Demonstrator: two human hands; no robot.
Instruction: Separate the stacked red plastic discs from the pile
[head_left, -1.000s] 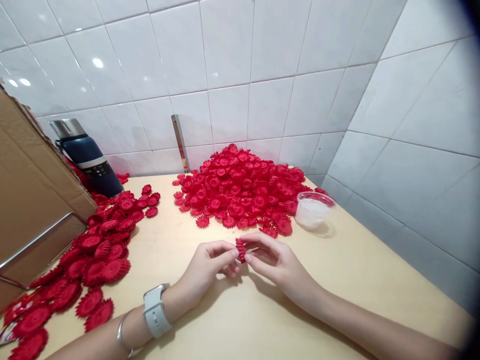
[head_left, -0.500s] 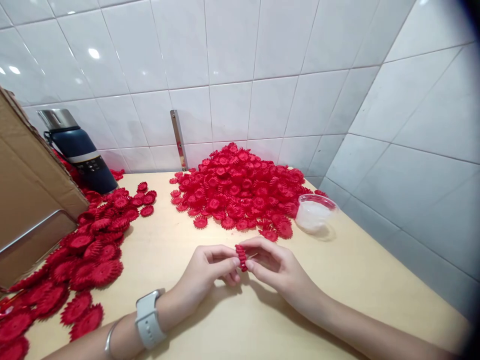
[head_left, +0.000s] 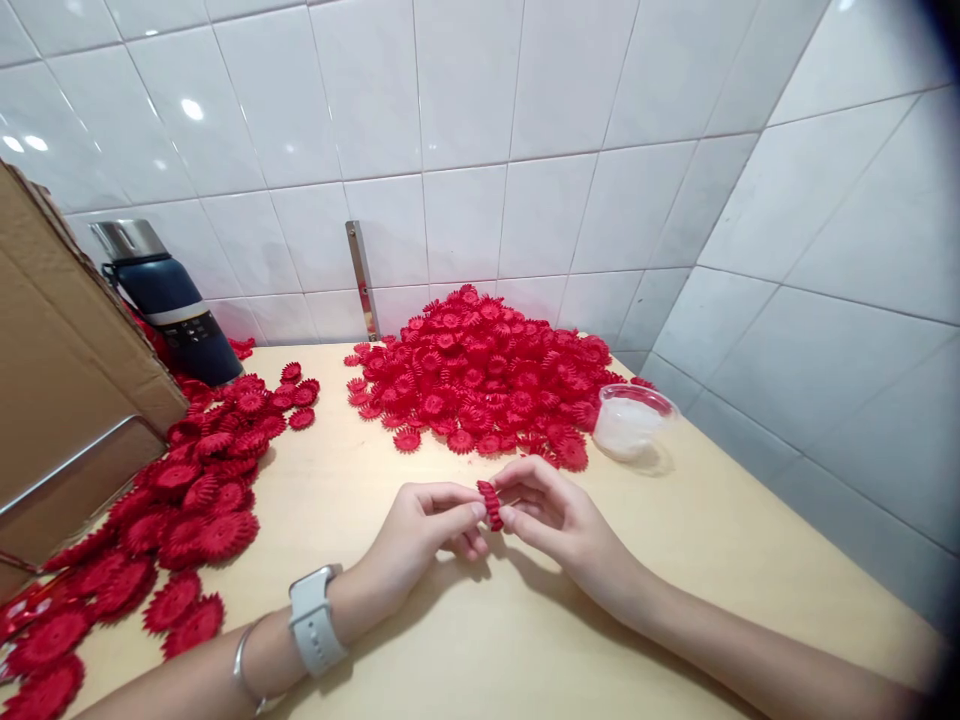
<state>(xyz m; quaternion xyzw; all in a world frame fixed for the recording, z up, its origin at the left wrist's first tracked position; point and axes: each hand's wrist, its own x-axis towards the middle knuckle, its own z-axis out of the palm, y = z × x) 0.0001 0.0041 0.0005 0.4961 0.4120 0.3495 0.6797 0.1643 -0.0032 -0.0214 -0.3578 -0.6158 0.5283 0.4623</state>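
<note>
A small red ruffled rosette [head_left: 490, 506] is held on edge just above the table, between my two hands. My left hand [head_left: 433, 522] pinches its left side between thumb and fingers. From the right, the thumb and fingertips of my right hand [head_left: 559, 515] close on the same rosette. Beyond my hands rises a large heap of red rosettes [head_left: 480, 375], with similar scalloped edges. Larger red rosettes [head_left: 225, 535] lie in a loose pile to the left of my left hand.
A clear plastic bowl [head_left: 631, 425] with whitish contents stands right of the heap. At the left are a cardboard box [head_left: 82, 310] and a dark blue bottle [head_left: 184, 305]. White tiled walls [head_left: 465, 220] border the table [head_left: 600, 650] behind and at right; a metal strip [head_left: 362, 280] leans there.
The rosette has turned slightly and tilted between my fingers, and my right hand's fingers have lifted a little. The whole view has shifted slightly, moving the left-side things rightward.
</note>
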